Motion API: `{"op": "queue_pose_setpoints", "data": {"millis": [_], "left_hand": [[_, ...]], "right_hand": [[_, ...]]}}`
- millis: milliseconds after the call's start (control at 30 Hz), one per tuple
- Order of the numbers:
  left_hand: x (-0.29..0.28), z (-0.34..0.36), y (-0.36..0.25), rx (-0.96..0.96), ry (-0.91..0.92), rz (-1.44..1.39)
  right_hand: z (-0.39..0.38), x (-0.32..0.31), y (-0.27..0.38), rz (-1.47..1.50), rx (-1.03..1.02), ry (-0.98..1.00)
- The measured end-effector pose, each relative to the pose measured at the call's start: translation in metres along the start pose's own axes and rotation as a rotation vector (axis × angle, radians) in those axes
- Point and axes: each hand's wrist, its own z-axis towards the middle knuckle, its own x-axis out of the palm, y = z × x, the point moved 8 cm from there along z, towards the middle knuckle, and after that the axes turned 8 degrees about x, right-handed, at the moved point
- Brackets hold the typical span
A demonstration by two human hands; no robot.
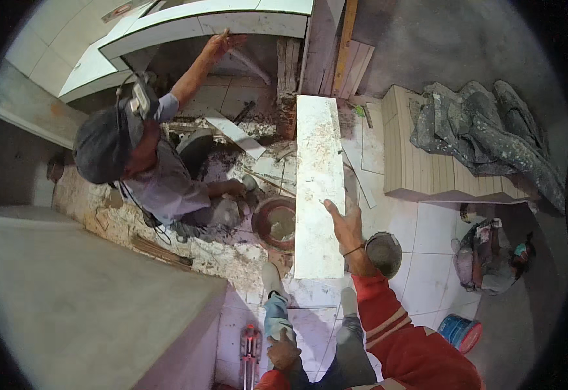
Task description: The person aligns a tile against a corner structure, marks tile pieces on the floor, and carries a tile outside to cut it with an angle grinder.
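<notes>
My right hand (347, 229) grips the right edge of a long white tile strip (318, 162), with the thumb over its face. The strip extends away from me, and its far part is smeared with brown dirt. My left hand (284, 351) rests on my left leg with nothing visible in it, its fingers laid over the trousers. Left of the strip is a round reddish basin (275, 223) with grey mix inside. A dark bucket (384, 253) sits just right of my right wrist.
A co-worker (160, 172) in a dark cap squats at left, one hand at the tiled counter edge (251, 25). Stacked tiles (404, 162) under a stained dark cloth (472, 130) are at right. A red tile cutter (250, 351) and blue bucket (459, 333) stand nearer me.
</notes>
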Motion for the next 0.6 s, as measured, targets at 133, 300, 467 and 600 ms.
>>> {"op": "queue_pose_setpoints", "data": {"millis": [133, 300, 467, 600], "left_hand": [[-0.018, 0.024, 0.015, 0.007, 0.007, -0.024], [-0.050, 0.038, 0.029, 0.060, -0.002, -0.023], [-0.067, 0.043, 0.026, 0.082, 0.143, -0.101], [-0.050, 0.054, 0.009, 0.374, -0.098, 0.025]], "right_hand": [[0.026, 0.035, 0.039, 0.127, 0.016, -0.050], [0.053, 0.075, 0.074, 0.075, 0.009, -0.049], [0.065, 0.084, 0.103, 0.051, -0.009, -0.105], [0.078, 0.064, 0.109, 0.032, -0.078, -0.142]]}}
